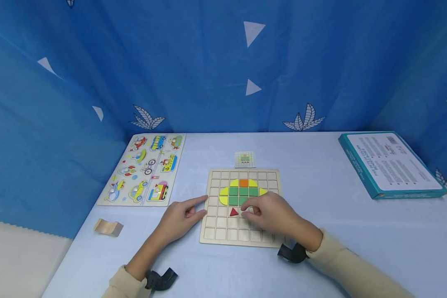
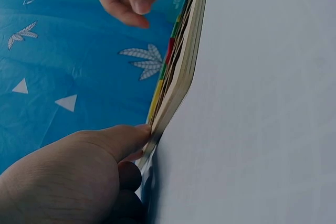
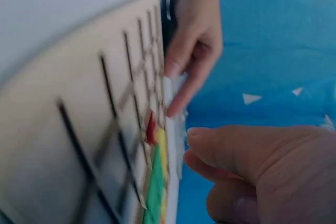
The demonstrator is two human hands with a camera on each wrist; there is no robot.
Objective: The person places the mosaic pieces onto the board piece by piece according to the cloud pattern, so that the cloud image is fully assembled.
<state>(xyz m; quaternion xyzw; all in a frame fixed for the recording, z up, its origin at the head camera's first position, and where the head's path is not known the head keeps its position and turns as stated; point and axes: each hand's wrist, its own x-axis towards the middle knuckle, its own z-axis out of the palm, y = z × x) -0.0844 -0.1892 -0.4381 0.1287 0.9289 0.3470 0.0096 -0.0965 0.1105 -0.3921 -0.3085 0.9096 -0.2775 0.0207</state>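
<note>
A wooden grid board (image 1: 221, 234) lies on the table, with green squares (image 1: 243, 191), an orange square (image 1: 243, 183) and yellow rounded pieces (image 1: 224, 200) set together on it. One red triangle (image 1: 233, 212) sits in a cell below the green squares. My left hand (image 1: 179, 218) touches the board's left edge with extended thumb and index finger. Over the board's right part is my right hand (image 1: 273, 213), its thumb and index fingertips apart beside the red triangle. Nothing shows between those fingertips (image 3: 194, 132) in the right wrist view. The hand hides some cells.
A small pattern card (image 1: 244, 159) lies just behind the board. At the back left is a vehicle picture puzzle (image 1: 141, 169), with a curved wooden block (image 1: 108, 227) in front of it. A teal box (image 1: 392, 165) stands at the back right, before the blue curtain (image 1: 216, 66).
</note>
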